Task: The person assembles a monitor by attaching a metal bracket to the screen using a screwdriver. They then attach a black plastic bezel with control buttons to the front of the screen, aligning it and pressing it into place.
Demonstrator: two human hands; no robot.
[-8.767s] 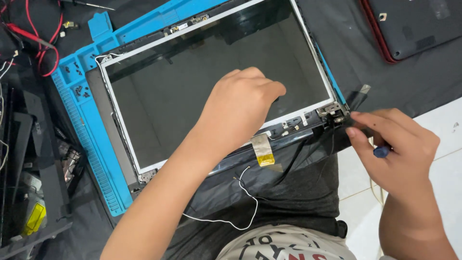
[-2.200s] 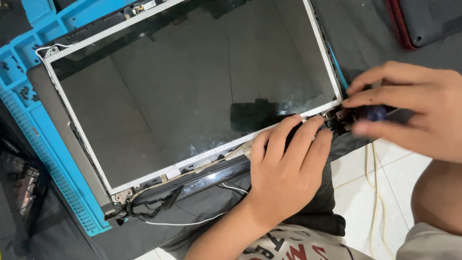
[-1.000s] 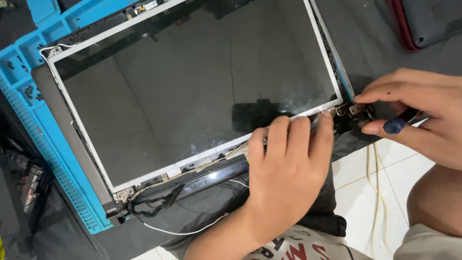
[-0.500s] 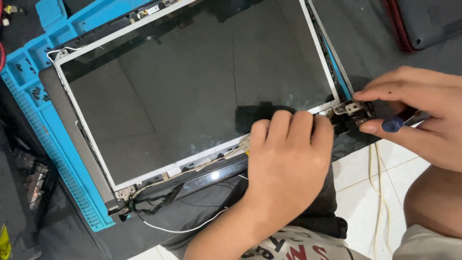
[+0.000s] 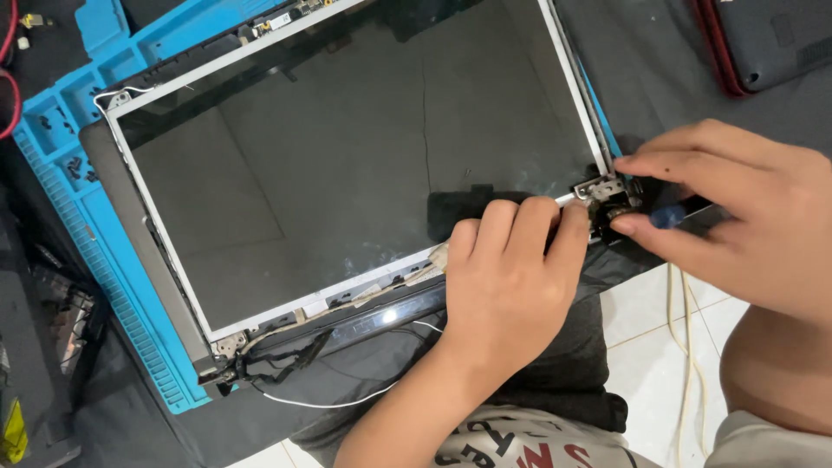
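The bare laptop screen panel (image 5: 347, 165) takes up most of the view, lying flat and tilted on a blue repair mat (image 5: 78, 199) that catches loose parts; a thin crack line runs down its dark glass. Below the panel's lower edge sits a glossy black bezel strip (image 5: 373, 316), with loose black and white cables (image 5: 286, 368) trailing from the lower left hinge.

The left hand (image 5: 507, 286) lies palm down across the panel's lower right edge, fingers spread and flat on the frame, gripping nothing; it appears to pin the panel so it cannot shift. Just to the right of its fingertips is the metal hinge bracket (image 5: 600, 189) at the panel's corner.

The right hand (image 5: 745, 217) curls around a small screwdriver with a blue handle (image 5: 667, 217), thumb and fingers closed on it, its tip aimed at the hinge, seemingly at a screw, though the tip itself is hidden. A dark red laptop base (image 5: 771, 39) lies well above that hand.
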